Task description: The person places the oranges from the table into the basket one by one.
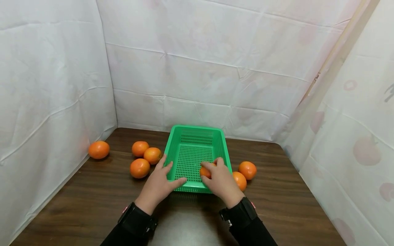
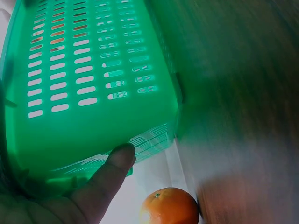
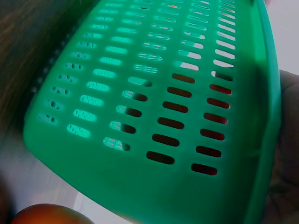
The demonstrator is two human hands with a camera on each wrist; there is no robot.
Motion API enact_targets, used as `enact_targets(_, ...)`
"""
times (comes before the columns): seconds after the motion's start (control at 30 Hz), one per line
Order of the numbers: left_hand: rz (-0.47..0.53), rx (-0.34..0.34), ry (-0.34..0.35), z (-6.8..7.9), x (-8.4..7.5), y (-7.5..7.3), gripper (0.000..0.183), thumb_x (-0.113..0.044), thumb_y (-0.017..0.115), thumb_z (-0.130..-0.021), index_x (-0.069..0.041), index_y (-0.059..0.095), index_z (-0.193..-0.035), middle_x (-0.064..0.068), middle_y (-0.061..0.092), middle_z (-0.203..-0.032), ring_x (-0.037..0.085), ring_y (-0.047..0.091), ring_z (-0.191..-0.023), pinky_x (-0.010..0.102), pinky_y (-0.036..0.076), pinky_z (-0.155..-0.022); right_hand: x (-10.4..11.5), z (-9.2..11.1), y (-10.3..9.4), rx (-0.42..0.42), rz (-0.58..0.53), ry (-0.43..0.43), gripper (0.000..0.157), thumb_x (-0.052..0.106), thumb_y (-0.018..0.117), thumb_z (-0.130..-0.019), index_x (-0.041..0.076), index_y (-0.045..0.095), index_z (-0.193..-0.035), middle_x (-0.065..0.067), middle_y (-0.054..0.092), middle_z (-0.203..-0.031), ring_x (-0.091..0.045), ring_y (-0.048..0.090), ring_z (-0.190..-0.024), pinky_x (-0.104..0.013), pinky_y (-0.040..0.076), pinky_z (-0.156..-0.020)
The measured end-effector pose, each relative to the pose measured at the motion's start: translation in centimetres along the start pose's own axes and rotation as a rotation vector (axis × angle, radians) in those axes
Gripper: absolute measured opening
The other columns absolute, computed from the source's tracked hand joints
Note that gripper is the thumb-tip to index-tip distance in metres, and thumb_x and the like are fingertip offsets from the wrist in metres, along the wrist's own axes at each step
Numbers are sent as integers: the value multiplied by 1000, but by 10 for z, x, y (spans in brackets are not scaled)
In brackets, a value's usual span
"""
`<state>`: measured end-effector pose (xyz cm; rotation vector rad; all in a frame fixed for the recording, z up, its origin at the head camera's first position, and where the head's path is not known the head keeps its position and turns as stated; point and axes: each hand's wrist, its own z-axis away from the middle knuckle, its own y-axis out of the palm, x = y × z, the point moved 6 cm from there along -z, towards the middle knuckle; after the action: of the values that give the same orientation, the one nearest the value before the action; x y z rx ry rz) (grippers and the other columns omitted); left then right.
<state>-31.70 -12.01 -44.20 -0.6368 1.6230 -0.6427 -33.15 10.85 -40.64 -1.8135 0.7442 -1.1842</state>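
Observation:
A green plastic basket with slotted walls stands on the table. My right hand reaches over its near right part and grips an orange low inside it, partly hidden by the fingers. Spread over the basket's near left corner is my left hand, its fingers along the left rim and its thumb by the near rim. The left wrist view shows a straight finger against the basket's outside. There, one orange lies beyond it. No other fruit shows inside the basket.
Left of the basket, three oranges sit close together, and a single orange lies farther left by the curtain. Two more oranges lie just right of the basket. White curtains enclose the brown wooden table at the back and sides.

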Motion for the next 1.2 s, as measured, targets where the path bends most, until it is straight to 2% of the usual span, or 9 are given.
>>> enact_targets(0.17, 1, 0, 5, -1, 2, 0, 109, -80, 68, -86, -3, 45, -160, 10, 10, -180, 44, 32, -159, 64, 43, -118, -1, -3, 3, 89, -20, 41, 42, 32, 69, -104, 25, 64, -145, -17, 45, -123, -22, 54, -79, -33, 44, -68)
enact_targets(0.27, 2, 3, 4, -2, 3, 0, 109, -80, 68, -86, -4, 45, -160, 9, 9, -181, 43, 31, -159, 63, 43, -118, 1, -3, 4, 128, -12, 42, 37, 31, 63, -108, 25, 66, -144, -16, 47, -124, -22, 53, -77, -34, 43, -67)
enact_targets(0.4, 9, 8, -1, -1, 2, -1, 109, -81, 68, -86, -3, 47, -159, 9, 9, -181, 44, 32, -159, 64, 44, -117, 3, -3, 5, 142, 15, 33, 37, 23, 51, -111, 21, 67, -144, -15, 49, -119, -22, 52, -75, -34, 42, -67)
enact_targets(0.53, 8, 5, -2, -2, 0, -2, 107, -80, 68, -86, -3, 49, -158, 10, 10, -181, 44, 33, -158, 64, 44, -117, 3, -4, 6, 145, 34, 32, 40, 18, 44, -111, 19, 68, -143, -15, 54, -124, -24, 54, -84, -37, 46, -75)
enact_targets(0.67, 4, 4, -5, -3, 0, -1, 105, -80, 68, -86, -4, 51, -157, 9, 10, -181, 44, 34, -158, 64, 45, -116, 3, -5, 8, 151, 70, 8, 39, 16, 47, -109, 17, 70, -140, -14, 60, -130, -26, 55, -94, -41, 49, -83)
enact_targets(0.83, 7, 11, -9, -4, 1, 1, 105, -80, 69, -86, -5, 51, -157, 8, 9, -181, 43, 33, -159, 63, 45, -117, 5, -4, 6, 142, 72, -19, 34, 13, 54, -106, 13, 76, -132, -11, 64, -121, -24, 56, -90, -39, 48, -80)
enact_targets(0.93, -1, 13, -13, -4, 1, 2, 104, -80, 69, -86, -5, 52, -157, 8, 9, -181, 42, 33, -159, 62, 46, -116, 4, -4, 6, 145, 56, -15, 33, 16, 54, -108, 13, 77, -131, -9, 65, -121, -22, 57, -92, -39, 49, -82)
enact_targets(1.07, -9, 7, -20, -2, 2, 1, 103, -80, 69, -86, -6, 53, -156, 7, 10, -181, 42, 35, -158, 61, 47, -115, 4, -3, 5, 125, 37, -13, 30, 18, 55, -107, 14, 83, -115, -7, 67, -118, -21, 61, -97, -40, 52, -86)
enact_targets(1.2, -4, -1, -20, -2, 1, 1, 99, -75, 72, -87, -5, 55, -155, 7, 10, -181, 41, 35, -158, 60, 48, -115, 5, -2, 4, 84, 29, -16, 30, 16, 55, -104, 17, 82, -91, -1, 67, -105, -16, 59, -90, -36, 50, -83)
